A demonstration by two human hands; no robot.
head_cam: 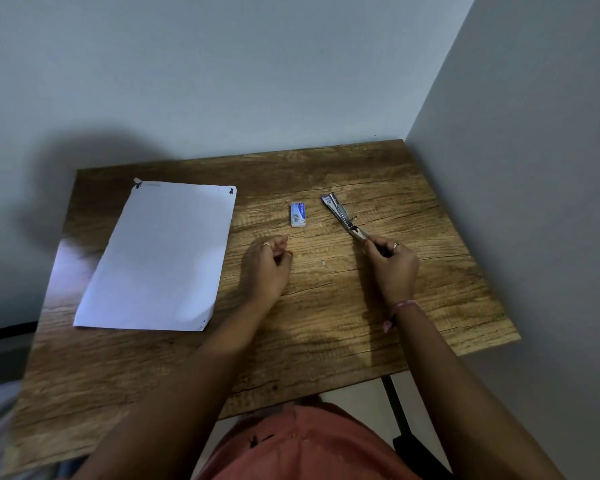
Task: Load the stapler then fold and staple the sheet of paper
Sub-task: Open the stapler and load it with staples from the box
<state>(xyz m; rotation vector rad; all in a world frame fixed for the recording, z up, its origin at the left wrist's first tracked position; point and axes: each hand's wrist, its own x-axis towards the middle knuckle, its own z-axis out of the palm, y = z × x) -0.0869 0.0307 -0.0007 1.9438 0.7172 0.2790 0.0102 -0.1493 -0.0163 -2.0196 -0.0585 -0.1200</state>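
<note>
Both arms are stretched forward over the bench. The left hand (272, 263) is curled, fingers pinched together, and rested on the bench. The right hand (394, 265) is closed around something thin. Rings are worn on both hands.

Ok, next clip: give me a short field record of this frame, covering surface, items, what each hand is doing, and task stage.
surface: brown wood-grain table set in a wall corner
paper: white sheet of paper lying flat and unfolded at the table's left
staples: small blue-and-white staple box at centre, far side
stapler: silver metal stapler swung open, far end resting on the table
right hand: right hand grips the stapler's near end
left hand: left hand loosely curled near the box; contents cannot be seen
loose bit: small pale piece between the hands
stage: loading under way; folding not begun
</note>
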